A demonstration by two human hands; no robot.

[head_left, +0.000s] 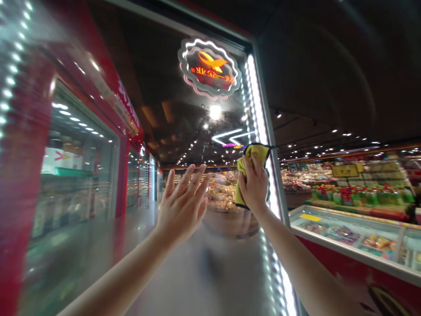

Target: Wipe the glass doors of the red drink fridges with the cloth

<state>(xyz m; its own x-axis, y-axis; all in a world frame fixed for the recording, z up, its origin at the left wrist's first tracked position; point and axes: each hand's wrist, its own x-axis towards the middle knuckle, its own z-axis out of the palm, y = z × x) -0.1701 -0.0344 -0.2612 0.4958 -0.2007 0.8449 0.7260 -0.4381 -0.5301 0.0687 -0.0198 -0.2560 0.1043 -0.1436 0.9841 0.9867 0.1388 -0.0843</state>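
A glass door (223, 250) with a metal frame stands before me. Near its right edge, my right hand (255, 182) presses a yellow cloth (259, 153) with dark edging against the pane. The fingers lie over the cloth, and one dark-edged corner reaches the frame. My left hand (182, 206) is raised with its palm toward the glass and its fingers spread, holding nothing. Whether its palm touches the pane I cannot tell. Above both hands, a scalloped lit sign (210, 68) with orange lettering sits on the upper glass.
A bright LED strip (259, 109) runs down the door's right side. To the right stands a chest freezer (348, 217) with packaged goods, and green and red bottles (362, 195) are behind it. Red-framed display coolers (123, 184) line the left.
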